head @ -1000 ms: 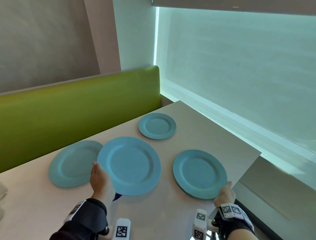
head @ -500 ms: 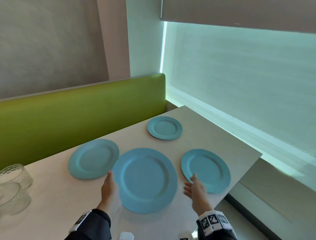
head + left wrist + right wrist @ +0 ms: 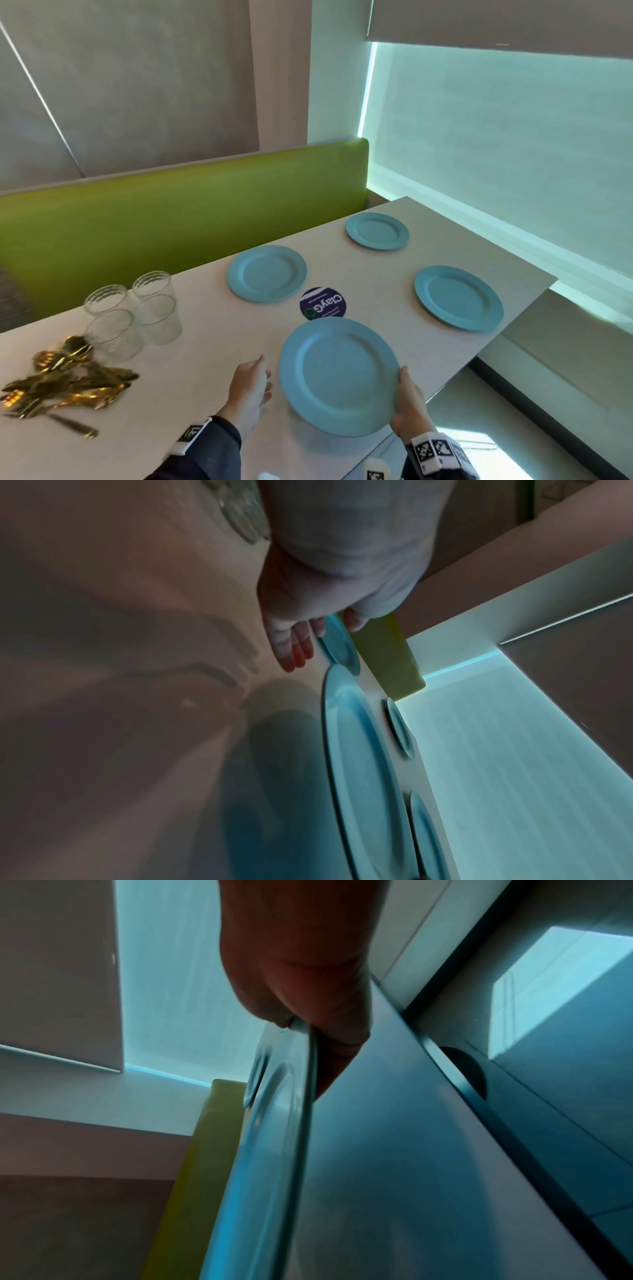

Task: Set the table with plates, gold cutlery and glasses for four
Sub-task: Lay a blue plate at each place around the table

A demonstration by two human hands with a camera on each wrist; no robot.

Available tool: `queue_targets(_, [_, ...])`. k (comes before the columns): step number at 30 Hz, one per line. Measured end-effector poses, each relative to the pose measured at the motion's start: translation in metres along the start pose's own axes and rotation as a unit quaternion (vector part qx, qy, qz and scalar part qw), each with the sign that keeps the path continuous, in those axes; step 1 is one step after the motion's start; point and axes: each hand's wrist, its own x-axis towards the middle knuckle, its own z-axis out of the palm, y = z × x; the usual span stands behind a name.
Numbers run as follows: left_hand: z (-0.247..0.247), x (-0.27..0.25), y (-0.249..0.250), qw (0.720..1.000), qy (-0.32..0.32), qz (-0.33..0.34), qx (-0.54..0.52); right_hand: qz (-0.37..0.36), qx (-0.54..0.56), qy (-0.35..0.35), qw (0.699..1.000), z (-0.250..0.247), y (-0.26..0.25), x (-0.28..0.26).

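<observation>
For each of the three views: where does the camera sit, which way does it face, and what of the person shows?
Head: worn high, facing down at the table; both hands show.
Left wrist: looks along the left hand, fingers loose, clear of the nearest plate.
Right wrist: looks along the right hand pinching that plate's rim.
Shared: the nearest plate and the green bench appear in all three.

I am passing the round blue plate (image 3: 337, 375) from my left hand (image 3: 250, 387), now letting go, into my right hand (image 3: 409, 404), which is now gripping its near-right rim.
</observation>
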Motion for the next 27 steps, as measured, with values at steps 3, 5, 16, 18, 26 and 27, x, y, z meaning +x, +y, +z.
queue_targets(3, [-0.034,0.001,-0.009,1.000,0.010,-0.005,-0.001,-0.014,-0.015,0.033,0.999,-0.002,0.018,-0.009])
queue_targets(5, [-0.052,0.003,-0.016,1.000,0.013,-0.009,0.001,-0.010,-0.039,0.054,0.998,-0.003,0.028,-0.015])
queue_targets(16, [-0.087,-0.001,-0.021,1.000,0.004,0.000,0.006,-0.016,-0.087,0.080,0.993,-0.006,0.026,-0.013])
queue_targets(18, [-0.086,-0.003,-0.020,1.000,0.008,0.000,0.006,-0.018,-0.110,0.098,0.989,-0.011,0.026,-0.007])
queue_targets(26, [-0.077,-0.015,-0.013,1.000,0.007,0.000,0.024,-0.033,-0.329,0.108,0.938,-0.015,0.007,-0.008])
queue_targets(27, [-0.078,-0.017,-0.014,1.000,0.006,0.000,0.022,-0.042,-0.368,0.125,0.920,-0.013,0.001,-0.010])
